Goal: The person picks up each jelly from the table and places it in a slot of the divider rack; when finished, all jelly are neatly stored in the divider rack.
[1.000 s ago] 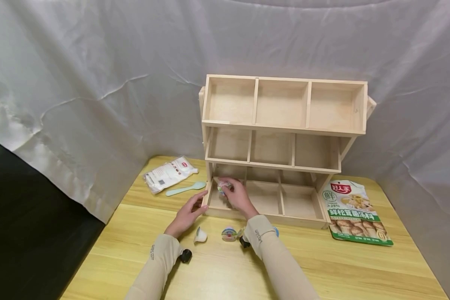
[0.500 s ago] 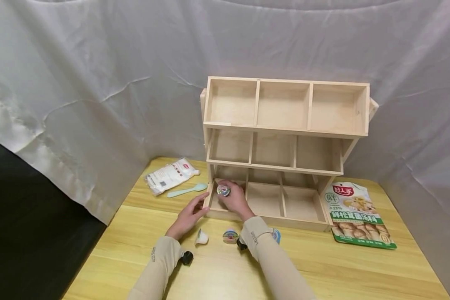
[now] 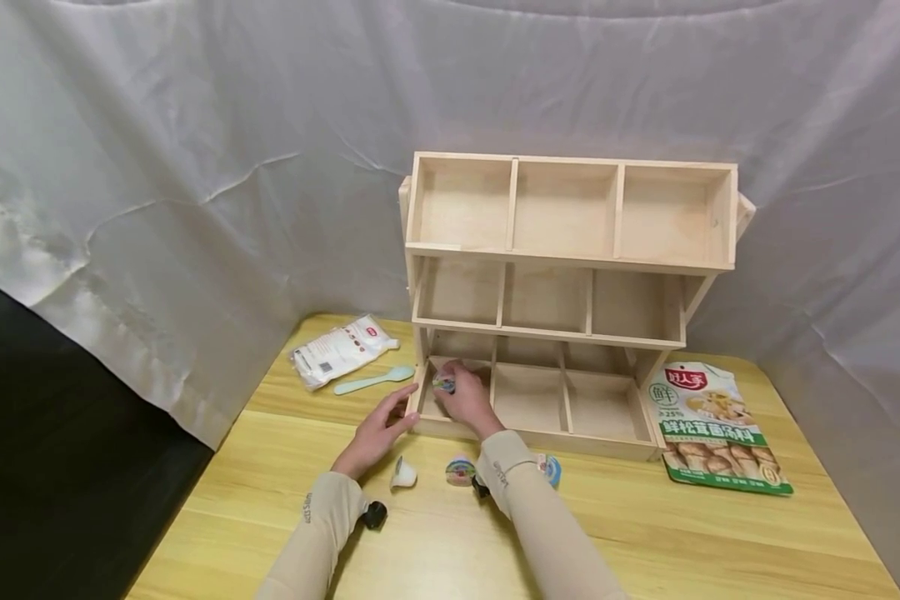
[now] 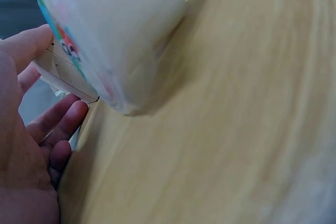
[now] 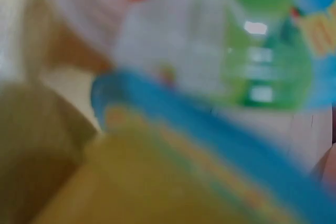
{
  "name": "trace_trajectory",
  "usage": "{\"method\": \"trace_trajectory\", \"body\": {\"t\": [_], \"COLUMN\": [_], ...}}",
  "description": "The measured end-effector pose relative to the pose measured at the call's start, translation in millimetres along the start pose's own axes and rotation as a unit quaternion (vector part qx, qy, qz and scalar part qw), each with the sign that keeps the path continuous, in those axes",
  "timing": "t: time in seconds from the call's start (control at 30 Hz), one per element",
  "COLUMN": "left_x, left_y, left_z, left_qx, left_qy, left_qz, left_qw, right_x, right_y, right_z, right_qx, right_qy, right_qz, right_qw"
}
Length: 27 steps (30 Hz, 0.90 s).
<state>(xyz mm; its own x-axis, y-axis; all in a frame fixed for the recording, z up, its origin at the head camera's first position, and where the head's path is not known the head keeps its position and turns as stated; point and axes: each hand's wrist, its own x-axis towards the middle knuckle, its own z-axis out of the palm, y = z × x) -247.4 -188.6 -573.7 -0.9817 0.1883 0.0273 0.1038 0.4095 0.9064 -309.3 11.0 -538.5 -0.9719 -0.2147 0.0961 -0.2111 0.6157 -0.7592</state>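
R hand (image 3: 468,402) w/ grip on cup (image 3: 444,382) in btm-L bin (image 3: 432,405), L hand (image 3: 375,433) loose @ rack (image 3: 540,437) corner

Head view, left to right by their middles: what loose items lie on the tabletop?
White packet → pale green spoon → small white cup → round patterned-lid item → partly hidden blue-edged item → mushroom pouch.
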Motion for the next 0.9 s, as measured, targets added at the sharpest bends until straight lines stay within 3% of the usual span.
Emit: {"method": "trace_trajectory", "body": {"t": [0.37,0.9], "left_x": [-2.0,0.0], "left_y": [-0.6,-0.1], "left_z": [0.2,-0.5], "left_qx": [-0.001,0.003], "left_qy": [0.003,0.000], "left_qz": [-0.001,0.009], "left_qw": [1.0000,1.0000], "right_x": [1.5,2.2], "right_y": [2.1,3.2], "right_z": [1.4,2.1], "right_qx": [-0.032,-0.043], "right_qy": [-0.007,-0.018], "right_qz": [-0.030,-0.030], "right_qw": [0.9990,0.9985]}}
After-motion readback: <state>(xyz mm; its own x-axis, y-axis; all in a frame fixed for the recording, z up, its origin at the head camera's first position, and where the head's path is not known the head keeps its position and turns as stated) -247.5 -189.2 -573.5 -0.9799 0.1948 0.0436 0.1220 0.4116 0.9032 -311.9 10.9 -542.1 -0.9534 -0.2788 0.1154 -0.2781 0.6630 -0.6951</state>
